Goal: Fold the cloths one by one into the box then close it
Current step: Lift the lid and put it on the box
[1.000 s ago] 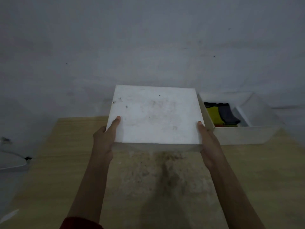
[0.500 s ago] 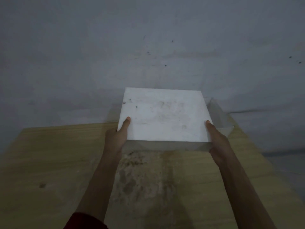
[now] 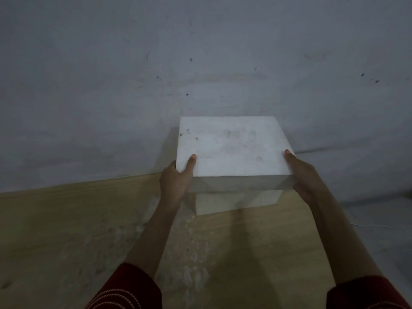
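A white square lid [image 3: 231,146] sits over the white box [image 3: 238,201], whose lower front wall shows beneath it at the back of the table. My left hand [image 3: 176,181] grips the lid's near left corner, thumb on top. My right hand [image 3: 305,175] grips the near right corner in the same way. The cloths are hidden under the lid.
The wooden table [image 3: 89,230] has a worn, pale patch in its middle. A grey wall [image 3: 200,63] stands right behind the box. The table's right edge runs close beside the box, with grey floor [image 3: 379,219] beyond it.
Both hands carried the lid to the right and down over the open box. The folded cloths seen earlier inside the box are now covered.
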